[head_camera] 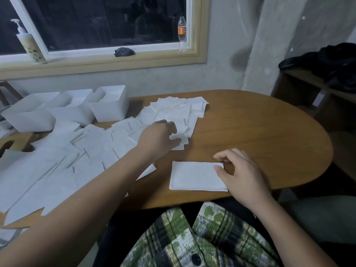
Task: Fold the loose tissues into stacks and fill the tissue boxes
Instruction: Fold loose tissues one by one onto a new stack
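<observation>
Several loose white tissues (96, 147) lie spread over the left half of the wooden table (260, 132). My left hand (159, 137) reaches over them, its fingertips pinching the corner of one loose tissue (181, 139) near the spread's right edge. A folded tissue stack (194, 176) lies flat near the table's front edge. My right hand (238, 170) rests with thumb and fingers on the stack's right end, fingers apart. Three white open tissue boxes (109, 106) stand in a row at the back left, with some tissue inside.
A wooden box lid with a slot (11, 143) lies at the far left edge. On the windowsill stand a pump bottle (28, 43), a dark cloth (124, 51) and an orange-labelled bottle (182, 33). A wooden shelf with dark clothing (331, 68) is at the right.
</observation>
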`<state>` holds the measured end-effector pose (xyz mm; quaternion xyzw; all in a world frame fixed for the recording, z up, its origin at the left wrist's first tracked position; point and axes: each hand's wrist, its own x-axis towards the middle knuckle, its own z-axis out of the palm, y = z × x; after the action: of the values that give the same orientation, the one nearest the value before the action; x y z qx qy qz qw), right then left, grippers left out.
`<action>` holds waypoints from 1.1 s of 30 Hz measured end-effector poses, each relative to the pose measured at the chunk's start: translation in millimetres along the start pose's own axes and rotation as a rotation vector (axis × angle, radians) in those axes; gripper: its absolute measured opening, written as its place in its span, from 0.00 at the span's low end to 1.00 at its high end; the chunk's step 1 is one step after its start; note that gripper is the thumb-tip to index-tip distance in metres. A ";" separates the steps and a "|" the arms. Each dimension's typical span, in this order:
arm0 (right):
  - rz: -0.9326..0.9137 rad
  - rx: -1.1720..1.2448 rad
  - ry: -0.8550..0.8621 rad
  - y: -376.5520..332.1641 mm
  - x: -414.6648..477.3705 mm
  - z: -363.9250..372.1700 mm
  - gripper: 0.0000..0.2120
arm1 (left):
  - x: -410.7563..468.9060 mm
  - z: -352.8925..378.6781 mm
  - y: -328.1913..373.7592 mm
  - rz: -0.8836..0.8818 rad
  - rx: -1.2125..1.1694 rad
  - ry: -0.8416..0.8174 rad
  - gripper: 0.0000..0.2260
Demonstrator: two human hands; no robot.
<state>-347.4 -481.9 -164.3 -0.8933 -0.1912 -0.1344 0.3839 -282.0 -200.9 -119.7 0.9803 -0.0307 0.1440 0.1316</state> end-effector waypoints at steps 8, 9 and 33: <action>0.001 0.021 -0.003 2.0 -0.4 0.1 0.08 | 15.5 13.0 13.1 0.043 0.217 -0.059 0.13; 0.000 0.022 -0.003 2.0 -0.3 0.2 0.08 | 16.9 13.9 14.1 0.047 0.250 -0.057 0.11; 0.214 0.335 0.075 -2.1 7.4 -7.8 0.20 | -27.5 -84.2 44.7 0.200 -0.338 0.197 0.02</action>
<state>-342.4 -484.6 -154.9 -0.8265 -0.1007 -0.0921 0.5461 -335.8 -220.9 -38.7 0.9175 -0.1384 0.2443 0.2817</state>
